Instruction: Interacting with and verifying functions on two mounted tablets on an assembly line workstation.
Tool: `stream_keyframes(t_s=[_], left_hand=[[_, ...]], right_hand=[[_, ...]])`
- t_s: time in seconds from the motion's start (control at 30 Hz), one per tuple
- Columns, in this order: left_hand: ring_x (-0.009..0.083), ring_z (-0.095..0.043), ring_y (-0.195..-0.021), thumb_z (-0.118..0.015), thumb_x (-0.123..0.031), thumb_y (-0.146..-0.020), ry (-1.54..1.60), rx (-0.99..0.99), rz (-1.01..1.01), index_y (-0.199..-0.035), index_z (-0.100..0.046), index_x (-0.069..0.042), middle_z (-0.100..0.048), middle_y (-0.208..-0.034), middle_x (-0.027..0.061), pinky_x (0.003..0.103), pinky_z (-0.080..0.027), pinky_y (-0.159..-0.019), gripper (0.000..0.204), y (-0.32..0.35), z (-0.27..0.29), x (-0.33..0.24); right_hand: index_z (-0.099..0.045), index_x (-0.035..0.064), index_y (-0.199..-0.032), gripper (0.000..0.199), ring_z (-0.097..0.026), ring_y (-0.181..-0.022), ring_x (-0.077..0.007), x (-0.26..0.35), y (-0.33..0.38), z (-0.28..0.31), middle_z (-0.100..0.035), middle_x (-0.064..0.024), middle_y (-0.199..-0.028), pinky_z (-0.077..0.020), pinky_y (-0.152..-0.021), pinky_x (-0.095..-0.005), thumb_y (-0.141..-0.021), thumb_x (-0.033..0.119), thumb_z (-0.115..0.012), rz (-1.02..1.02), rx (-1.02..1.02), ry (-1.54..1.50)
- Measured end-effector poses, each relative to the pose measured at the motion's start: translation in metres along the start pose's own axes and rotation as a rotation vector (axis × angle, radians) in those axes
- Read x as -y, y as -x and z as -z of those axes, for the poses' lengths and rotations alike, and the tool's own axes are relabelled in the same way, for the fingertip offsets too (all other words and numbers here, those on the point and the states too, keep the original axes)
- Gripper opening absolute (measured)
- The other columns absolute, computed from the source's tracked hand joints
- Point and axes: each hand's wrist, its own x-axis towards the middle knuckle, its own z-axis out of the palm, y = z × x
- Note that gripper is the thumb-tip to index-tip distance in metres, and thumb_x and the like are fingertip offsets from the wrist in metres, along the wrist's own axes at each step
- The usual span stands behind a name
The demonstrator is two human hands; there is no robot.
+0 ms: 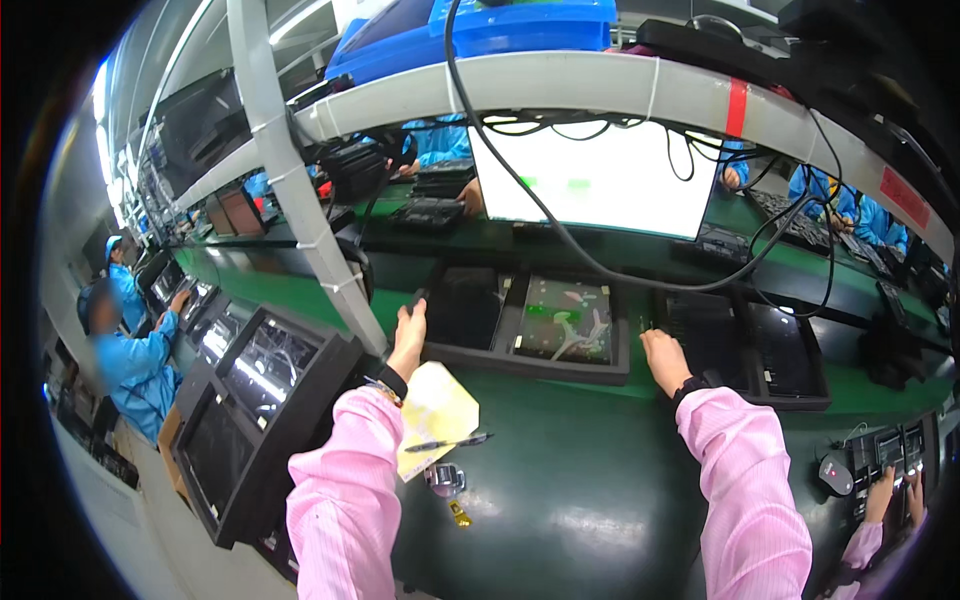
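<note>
the open black device tray (527, 330) on the green bench (600, 480) is gripped at both ends: left hand (408, 335) fingers curled on its left corner, right hand (663, 357) closed on its right edge. likely positioning; an even, level pull is needed next.

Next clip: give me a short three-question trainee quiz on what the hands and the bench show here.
1. True or false: both hands rest on the black tray on the green bench.
2. Which item lies across the yellow paper?
A. a pen
B. a mouse
C. a cable
3. Fill in: the left hand grips the tray's ____ end.

Key
1. True: the left hand holds one end and the right hand touches the front edge at the other.
2. A: the pen lies over the paper's lower edge.
3. Left.
</note>
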Motion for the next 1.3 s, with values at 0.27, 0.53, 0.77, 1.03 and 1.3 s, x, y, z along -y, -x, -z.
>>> stream_keyframes(t_s=[0.27,0.53,0.77,1.03,1.3], left_hand=[[0.0206,-0.064,-0.086,-0.043,-0.001,-0.08,-0.307,0.569,-0.464,-0.105,-0.061,0.004,-0.066,-0.093,0.014,0.032,-0.049,-0.077,0.031,0.126,0.161,0.002],[0.0324,-0.06,-0.101,-0.059,-0.019,-0.08,-0.449,0.33,-0.46,-0.106,-0.062,0.003,-0.063,-0.102,0.0215,0.035,-0.046,-0.087,0.035,0.088,0.086,0.035],[0.028,-0.062,-0.062,-0.077,-0.015,-0.062,-0.504,-0.02,-0.597,-0.07,-0.066,0.002,-0.063,-0.068,0.0161,0.036,-0.049,-0.061,0.022,0.031,0.031,0.053],[0.0363,-0.06,-0.067,-0.07,0.0,-0.063,-0.429,-0.159,-0.579,-0.068,-0.062,0.003,-0.062,-0.071,0.0189,0.041,-0.046,-0.062,0.01,-0.003,0.017,0.065],[0.0255,-0.066,-0.081,-0.055,0.007,-0.071,-0.296,0.259,-0.527,-0.091,-0.067,0.002,-0.066,-0.087,0.0188,0.031,-0.051,-0.072,0.024,0.024,0.071,0.005]], right_hand=[[-0.056,0.0,-0.081,0.02,-0.059,-0.072,-0.0366,0.005,0.018,0.02,-0.058,-0.0176,-0.078,-0.0483,-0.062,-0.0448,-0.089,0.017,-0.051,0.102,-0.065,-0.146],[-0.055,0.0031,-0.081,0.017,-0.059,-0.07,-0.0354,0.019,0.022,0.015,-0.057,-0.0152,-0.078,-0.0488,-0.059,-0.044,-0.088,0.017,-0.052,0.125,-0.108,-0.118],[-0.054,0.0024,-0.081,0.014,-0.058,-0.069,-0.0346,0.016,0.025,0.018,-0.055,-0.0151,-0.075,-0.0482,-0.059,-0.0417,-0.088,0.015,-0.053,0.174,-0.127,-0.244],[-0.052,0.0021,-0.082,0.014,-0.057,-0.074,-0.0288,0.03,0.024,0.025,-0.052,-0.0114,-0.076,-0.0481,-0.061,-0.0393,-0.088,0.015,-0.053,0.235,-0.005,-0.198],[-0.052,0.0013,-0.082,0.013,-0.056,-0.068,-0.0319,0.044,0.018,0.013,-0.052,-0.0133,-0.076,-0.0465,-0.059,-0.0401,-0.087,0.013,-0.055,0.203,-0.079,-0.273]])
